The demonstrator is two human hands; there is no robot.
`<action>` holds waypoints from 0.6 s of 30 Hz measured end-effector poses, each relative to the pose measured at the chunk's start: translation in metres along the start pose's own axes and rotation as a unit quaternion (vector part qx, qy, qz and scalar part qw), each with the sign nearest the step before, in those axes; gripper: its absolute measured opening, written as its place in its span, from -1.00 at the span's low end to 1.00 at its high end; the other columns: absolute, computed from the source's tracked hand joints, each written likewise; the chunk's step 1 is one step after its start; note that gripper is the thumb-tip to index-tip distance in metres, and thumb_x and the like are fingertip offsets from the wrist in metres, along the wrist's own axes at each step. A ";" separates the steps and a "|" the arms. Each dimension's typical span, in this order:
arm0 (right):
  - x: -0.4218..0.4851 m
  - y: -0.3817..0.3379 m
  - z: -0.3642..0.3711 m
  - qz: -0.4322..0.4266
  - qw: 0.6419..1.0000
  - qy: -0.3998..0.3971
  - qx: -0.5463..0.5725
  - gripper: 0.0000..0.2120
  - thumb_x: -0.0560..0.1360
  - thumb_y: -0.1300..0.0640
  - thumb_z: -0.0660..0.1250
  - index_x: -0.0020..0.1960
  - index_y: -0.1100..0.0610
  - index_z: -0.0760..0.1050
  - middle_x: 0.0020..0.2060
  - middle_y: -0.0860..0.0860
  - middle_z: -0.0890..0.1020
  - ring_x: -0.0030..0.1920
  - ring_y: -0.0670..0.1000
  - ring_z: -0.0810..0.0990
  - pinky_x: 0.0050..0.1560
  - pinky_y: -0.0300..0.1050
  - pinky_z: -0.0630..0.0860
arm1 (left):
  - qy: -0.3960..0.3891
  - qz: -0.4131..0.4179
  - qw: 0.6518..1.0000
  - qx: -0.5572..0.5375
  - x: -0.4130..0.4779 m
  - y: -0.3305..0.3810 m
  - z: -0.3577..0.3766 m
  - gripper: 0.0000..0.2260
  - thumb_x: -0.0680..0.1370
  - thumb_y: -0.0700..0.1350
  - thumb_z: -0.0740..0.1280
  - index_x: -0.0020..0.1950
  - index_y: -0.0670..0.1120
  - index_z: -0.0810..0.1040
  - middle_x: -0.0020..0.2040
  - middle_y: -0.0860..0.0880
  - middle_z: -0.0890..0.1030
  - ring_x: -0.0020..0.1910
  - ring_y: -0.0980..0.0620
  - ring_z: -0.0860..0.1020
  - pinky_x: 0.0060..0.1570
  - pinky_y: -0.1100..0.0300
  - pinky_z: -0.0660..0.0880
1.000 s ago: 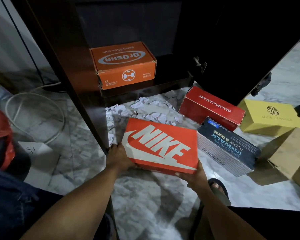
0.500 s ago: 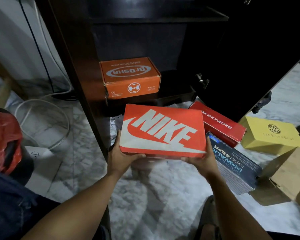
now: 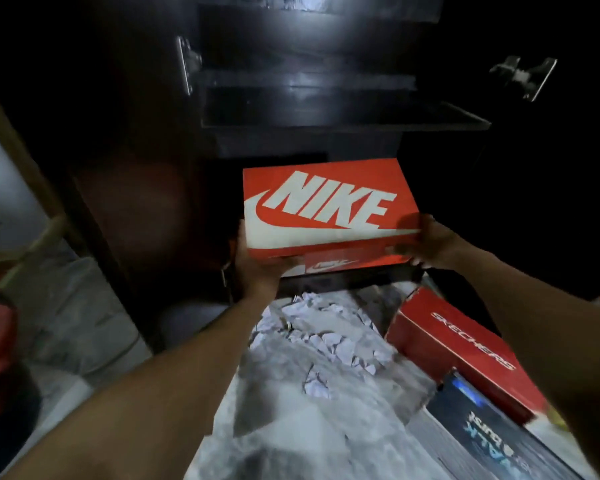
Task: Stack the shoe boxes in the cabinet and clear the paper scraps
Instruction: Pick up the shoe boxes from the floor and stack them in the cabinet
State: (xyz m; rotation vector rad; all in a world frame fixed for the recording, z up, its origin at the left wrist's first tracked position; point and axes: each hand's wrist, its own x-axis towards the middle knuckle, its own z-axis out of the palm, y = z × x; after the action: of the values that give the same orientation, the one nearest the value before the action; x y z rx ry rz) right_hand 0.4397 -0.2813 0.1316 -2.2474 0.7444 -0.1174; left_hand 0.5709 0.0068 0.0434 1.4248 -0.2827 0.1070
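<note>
Both hands gripped the orange cardboard Nike shoe box [image 3: 326, 206] at the mouth of the dark wooden cabinet [image 3: 146, 188], the left hand [image 3: 257, 265] clasping its near-left corner from below, the right hand [image 3: 426, 240] clamped on its right end. On the marbled floor [image 3: 291, 427] at six o'clock of the box lay crumpled white paper scraps [image 3: 323, 337]; toward five o'clock sat a red Skechers shoe box [image 3: 465, 348] and, nearer, a dark blue shoe box [image 3: 482, 441].
</note>
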 end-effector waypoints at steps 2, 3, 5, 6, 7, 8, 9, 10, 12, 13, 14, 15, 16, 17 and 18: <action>0.025 0.009 0.018 -0.041 0.997 0.052 0.037 -0.54 0.27 -0.03 0.64 -0.01 -0.14 0.42 0.06 0.07 0.63 0.02 0.07 0.64 0.13 0.11 0.59 | -0.009 0.021 0.999 0.023 0.013 0.001 0.001 -0.04 0.16 0.02 0.72 0.46 -0.13 0.37 0.29 -0.14 0.59 0.29 -0.13 0.56 0.20 -0.23 0.54; 0.032 0.007 0.028 -0.053 0.994 0.072 0.061 -0.56 0.25 -0.01 0.65 -0.04 -0.15 0.45 0.03 0.01 0.65 0.05 0.06 0.64 0.18 0.13 0.57 | -0.010 0.034 0.999 0.034 0.019 -0.001 0.001 -0.14 0.23 -0.12 0.69 0.44 -0.16 0.38 0.28 -0.16 0.59 0.27 -0.14 0.58 0.15 -0.22 0.57; 0.041 0.000 0.046 -0.056 0.991 0.088 0.087 -0.62 0.30 0.06 0.64 -0.07 -0.11 0.47 -0.07 -0.09 0.65 -0.01 -0.03 0.64 0.17 0.01 0.57 | -0.024 0.063 0.997 0.045 0.034 -0.006 -0.004 -0.27 0.33 -0.28 0.61 0.43 -0.20 0.38 0.26 -0.16 0.60 0.22 -0.12 0.62 0.07 -0.12 0.63; 0.045 -0.007 0.052 -0.057 0.988 0.098 0.102 -0.64 0.30 0.06 0.63 -0.07 -0.08 0.49 -0.09 -0.11 0.64 -0.04 -0.04 0.64 0.13 -0.04 0.56 | -0.029 0.071 0.996 0.050 0.041 -0.010 -0.007 -0.31 0.35 -0.29 0.59 0.42 -0.20 0.38 0.25 -0.15 0.61 0.21 -0.10 0.62 0.06 -0.08 0.64; 0.053 -0.009 0.060 -0.064 0.987 0.099 0.109 -0.62 0.29 0.03 0.64 -0.01 -0.03 0.52 -0.07 -0.09 0.65 -0.02 -0.03 0.64 0.12 -0.06 0.56 | -0.028 0.074 0.995 0.056 0.048 -0.014 -0.010 -0.32 0.36 -0.28 0.59 0.42 -0.20 0.39 0.25 -0.14 0.61 0.20 -0.09 0.63 0.06 -0.08 0.64; 0.059 -0.014 0.066 -0.059 0.986 0.100 0.123 -0.51 0.26 -0.01 0.65 0.10 0.03 0.54 -0.02 -0.06 0.66 0.02 -0.01 0.64 0.10 -0.09 0.55 | -0.025 0.072 0.995 0.064 0.053 -0.019 -0.012 -0.32 0.36 -0.26 0.60 0.42 -0.19 0.39 0.26 -0.14 0.61 0.20 -0.08 0.63 0.07 -0.09 0.63; 0.065 -0.017 0.072 -0.055 0.986 0.107 0.119 -0.41 0.24 -0.04 0.66 0.19 0.09 0.53 0.02 -0.04 0.65 0.04 -0.01 0.61 0.08 -0.14 0.52 | -0.019 0.057 0.996 0.062 0.057 -0.023 -0.014 -0.31 0.35 -0.25 0.61 0.42 -0.18 0.40 0.26 -0.15 0.61 0.20 -0.07 0.63 0.08 -0.11 0.63; 0.067 -0.023 0.078 -0.055 0.984 0.119 0.123 -0.33 0.23 -0.07 0.65 0.23 0.14 0.52 0.02 -0.03 0.63 0.05 -0.01 0.59 0.05 -0.17 0.48 | -0.009 0.040 0.997 0.060 0.059 -0.026 -0.015 -0.30 0.33 -0.25 0.61 0.42 -0.18 0.41 0.26 -0.16 0.61 0.19 -0.04 0.64 0.08 -0.09 0.63; 0.076 -0.023 0.089 -0.043 0.982 0.138 0.119 -0.24 0.17 -0.21 0.61 0.23 0.16 0.53 0.06 0.04 0.65 0.10 0.06 0.61 0.09 -0.11 0.50 | 0.018 0.017 0.998 0.058 0.060 -0.031 -0.010 -0.30 0.31 -0.24 0.62 0.40 -0.21 0.43 0.25 -0.19 0.61 0.15 0.03 0.65 0.08 0.03 0.63; 0.078 -0.022 0.093 -0.038 0.981 0.148 0.119 -0.23 0.17 -0.23 0.60 0.24 0.16 0.53 0.09 0.09 0.66 0.14 0.12 0.61 0.13 -0.06 0.52 | 0.029 0.015 0.997 0.065 0.060 -0.032 -0.005 -0.27 0.30 -0.15 0.64 0.40 -0.21 0.43 0.26 -0.20 0.60 0.16 0.02 0.64 0.12 0.09 0.61; 0.078 -0.022 0.096 -0.027 0.979 0.156 0.131 -0.25 0.22 -0.18 0.61 0.27 0.15 0.50 0.14 0.14 0.64 0.17 0.16 0.60 0.16 -0.06 0.51 | 0.038 0.013 0.995 0.096 0.060 -0.034 -0.001 -0.19 0.26 0.00 0.65 0.42 -0.19 0.41 0.29 -0.20 0.56 0.21 0.00 0.59 0.19 0.16 0.56; 0.079 -0.019 0.099 -0.012 0.975 0.164 0.148 -0.27 0.27 -0.10 0.61 0.31 0.15 0.44 0.18 0.16 0.62 0.20 0.17 0.59 0.15 -0.08 0.48 | 0.043 0.011 0.989 0.138 0.060 -0.037 0.004 -0.11 0.24 0.13 0.62 0.46 -0.16 0.36 0.34 -0.21 0.48 0.26 0.02 0.50 0.22 0.23 0.48; 0.077 -0.017 0.101 0.000 0.970 0.169 0.172 -0.28 0.32 -0.04 0.61 0.34 0.16 0.36 0.22 0.17 0.59 0.23 0.18 0.57 0.10 -0.13 0.44 | 0.051 0.011 0.984 0.172 0.059 -0.038 0.007 -0.06 0.25 0.21 0.59 0.49 -0.14 0.31 0.38 -0.21 0.39 0.26 0.06 0.40 0.20 0.24 0.41; 0.079 -0.013 0.103 0.006 0.968 0.174 0.182 -0.28 0.35 0.01 0.59 0.35 0.16 0.30 0.24 0.17 0.58 0.23 0.19 0.56 0.04 -0.16 0.39 | 0.060 0.014 0.979 0.192 0.059 -0.040 0.010 -0.04 0.27 0.27 0.55 0.51 -0.14 0.27 0.38 -0.21 0.32 0.24 0.09 0.32 0.17 0.22 0.38; 0.078 -0.014 0.103 0.005 0.966 0.179 0.188 -0.29 0.38 0.04 0.58 0.35 0.16 0.25 0.24 0.17 0.57 0.23 0.19 0.56 0.01 -0.18 0.35 | 0.073 0.023 0.975 0.208 0.059 -0.041 0.012 -0.02 0.26 0.36 0.48 0.50 -0.15 0.26 0.36 -0.21 0.29 0.23 0.10 0.29 0.15 0.19 0.37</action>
State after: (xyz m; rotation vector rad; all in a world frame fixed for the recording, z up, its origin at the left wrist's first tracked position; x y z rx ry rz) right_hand 0.5414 -0.2504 0.0567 -1.8766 0.8400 -0.6221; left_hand 0.6361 -0.0169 0.0209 1.8160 -0.1771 0.3222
